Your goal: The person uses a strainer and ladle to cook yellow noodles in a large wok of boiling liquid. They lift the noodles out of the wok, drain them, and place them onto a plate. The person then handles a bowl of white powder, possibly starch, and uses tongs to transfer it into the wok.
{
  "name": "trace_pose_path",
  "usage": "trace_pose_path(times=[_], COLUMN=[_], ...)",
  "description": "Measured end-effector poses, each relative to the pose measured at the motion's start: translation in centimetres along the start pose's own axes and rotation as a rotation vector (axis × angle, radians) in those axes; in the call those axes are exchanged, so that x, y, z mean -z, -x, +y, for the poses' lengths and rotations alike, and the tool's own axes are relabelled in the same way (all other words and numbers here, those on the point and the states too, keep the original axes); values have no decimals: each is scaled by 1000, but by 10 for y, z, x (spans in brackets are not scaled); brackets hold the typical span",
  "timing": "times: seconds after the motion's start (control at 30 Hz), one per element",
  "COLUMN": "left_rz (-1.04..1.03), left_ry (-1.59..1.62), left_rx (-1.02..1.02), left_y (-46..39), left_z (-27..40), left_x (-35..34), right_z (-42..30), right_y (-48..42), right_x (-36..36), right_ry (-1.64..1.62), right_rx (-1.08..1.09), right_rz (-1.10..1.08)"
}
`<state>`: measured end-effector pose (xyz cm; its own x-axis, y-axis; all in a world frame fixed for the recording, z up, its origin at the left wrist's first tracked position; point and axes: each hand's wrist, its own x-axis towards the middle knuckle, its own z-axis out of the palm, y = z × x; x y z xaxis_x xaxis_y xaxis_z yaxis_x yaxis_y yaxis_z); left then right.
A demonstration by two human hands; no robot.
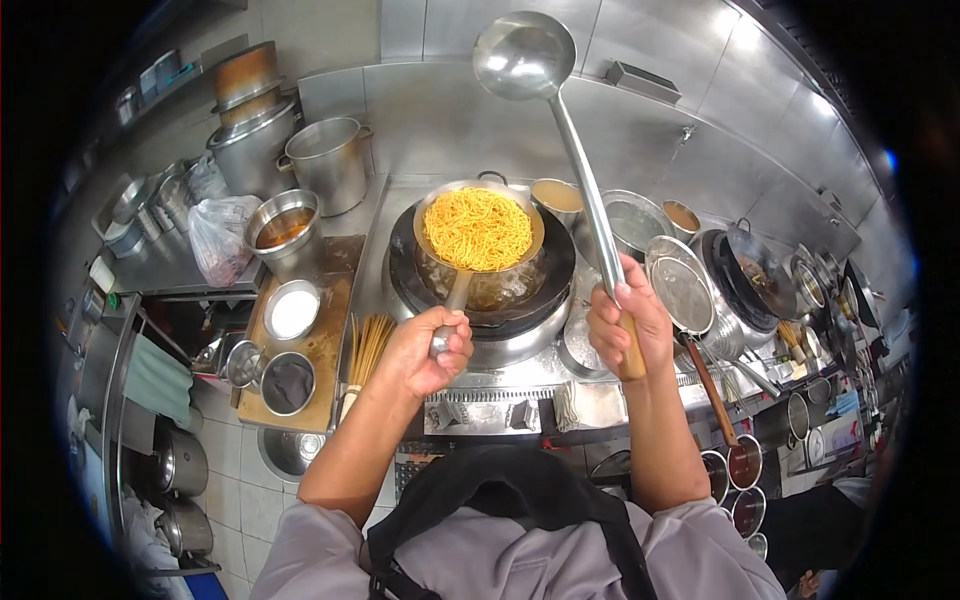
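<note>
My left hand [433,351] grips the metal handle of a strainer [421,225] heaped with yellow noodles [478,229]. The strainer is above a wok [480,294] of bubbling liquid on the round burner [480,352]. In my right hand [631,319] is the wooden end of a long metal ladle [525,56]; its bowl is raised high near the steel back wall, away from the noodles. Right of that hand rests a round mesh skimmer [681,292] with a wooden handle. A bamboo brush [367,345] stands beside my left forearm.
Left of the burner are a pot of reddish-brown liquid [285,229], a bowl of white contents [292,309] and a tall stockpot [328,169]. Behind and right are bowls of liquid [556,196] and a second wok [757,270]. A folded cloth [589,405] lies at the front edge.
</note>
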<state>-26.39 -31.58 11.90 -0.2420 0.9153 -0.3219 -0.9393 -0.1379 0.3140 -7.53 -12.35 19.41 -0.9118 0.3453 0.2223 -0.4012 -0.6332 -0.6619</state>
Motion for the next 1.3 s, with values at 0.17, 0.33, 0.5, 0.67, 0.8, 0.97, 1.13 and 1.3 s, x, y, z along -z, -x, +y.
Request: trace_pose_path(times=[0.17, 0.33, 0.5, 0.67, 0.8, 0.97, 1.13, 1.3], left_rz=[-11, -26, -49, -44, -7, -43, -141, -125], left_ry=[-248, -107, -57, 22, 30, -29, -57, -51], left_rx=[-232, -126, -98, -63, -54, -80, -90, -96], left_y=[17, 7, 13, 5, 4, 4, 4, -5], left_z=[-11, 1, -5, 13, 21, 30, 43, 44], left_x=[-42, -13, -26, -17, -19, -21, -28, -43], right_z=[-4, -3, -1, 17, 32, 82, 100, 96], right_y=[-43, -25, -26, -10, 85, 214, 238, 246], right_x=[43, 22, 27, 38, 86, 176, 186, 200], right_ry=[-48, -13, 111, 623, 733, 1264, 1676, 1802], right_rx=[-89, -20, -95, 2, 11, 22, -255, -188], right_rz=[72, -45, 151, 326, 456, 607, 814, 773])
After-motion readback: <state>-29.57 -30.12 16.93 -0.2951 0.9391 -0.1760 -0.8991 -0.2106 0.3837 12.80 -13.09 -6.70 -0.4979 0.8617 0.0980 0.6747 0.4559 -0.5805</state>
